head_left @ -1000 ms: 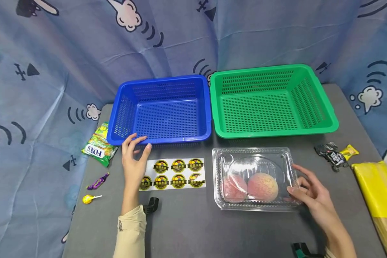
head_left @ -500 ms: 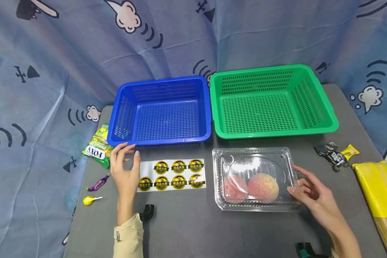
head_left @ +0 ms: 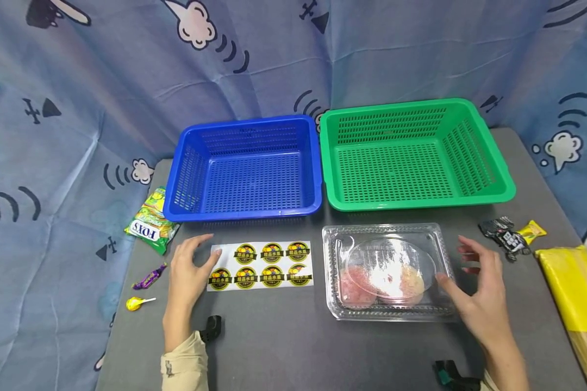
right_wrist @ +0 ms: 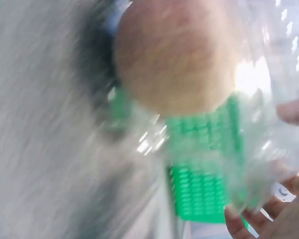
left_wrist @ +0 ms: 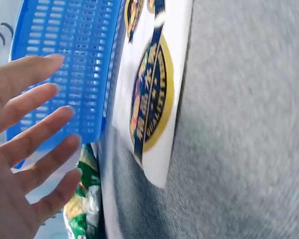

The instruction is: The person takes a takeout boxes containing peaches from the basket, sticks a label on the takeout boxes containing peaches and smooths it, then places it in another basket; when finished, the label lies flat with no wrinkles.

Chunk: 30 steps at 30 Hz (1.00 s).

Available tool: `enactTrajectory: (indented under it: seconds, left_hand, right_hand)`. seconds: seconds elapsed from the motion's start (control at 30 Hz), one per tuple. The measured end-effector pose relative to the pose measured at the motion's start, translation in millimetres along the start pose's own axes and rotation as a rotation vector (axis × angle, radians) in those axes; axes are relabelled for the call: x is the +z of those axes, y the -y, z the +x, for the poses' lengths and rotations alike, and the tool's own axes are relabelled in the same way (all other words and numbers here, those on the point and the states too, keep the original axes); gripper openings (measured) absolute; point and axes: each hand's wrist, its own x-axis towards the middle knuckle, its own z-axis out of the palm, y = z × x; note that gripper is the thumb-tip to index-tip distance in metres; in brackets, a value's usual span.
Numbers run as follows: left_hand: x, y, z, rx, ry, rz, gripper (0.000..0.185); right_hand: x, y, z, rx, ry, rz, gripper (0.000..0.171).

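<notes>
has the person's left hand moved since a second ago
Yes. The left hand has drawn back from the front rim of the blue plastic basket, toward the person and leftward, to the white sticker sheet's left end.

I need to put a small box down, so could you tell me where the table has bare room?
Bare grey table runs along the near edge, below the sticker sheet and clear fruit box, between both forearms. The left edge holds candies; the right edge, wrappers and a yellow pack.
</notes>
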Motion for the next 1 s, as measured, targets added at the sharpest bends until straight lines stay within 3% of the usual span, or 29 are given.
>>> enactTrajectory:
  seconds: [0.27,0.37,0.5,0.67,0.87,1.0]
  left_hand:
    - [-2.6,8.1,-0.6,-0.109,0.186,0.057,0.052]
    - [-0.1,10.8,-0.2,-0.123,0.231,0.089,0.057]
    - [3.5,12.5,1.2,-0.123,0.239,0.113,0.059]
    - [7.6,11.2,3.7,-0.105,0.242,0.13,0.06]
    - [13.7,6.8,4.7,-0.107,0.26,0.126,0.051]
    - [13.2,3.5,2.6,-0.129,0.258,0.088,0.039]
  right_hand:
    - [9,27,6,-0.144,-0.071,0.172,0.07]
    - [13,40,8,-0.202,-0.029,0.307,0.061]
    - [18,56,8,-0.249,0.061,0.459,0.053]
    - [30,68,4,-0.278,0.127,0.454,0.049]
    - [44,77,-7,-0.184,0.213,0.377,0.046]
    - [58,81,-14,-0.177,0.275,0.383,0.044]
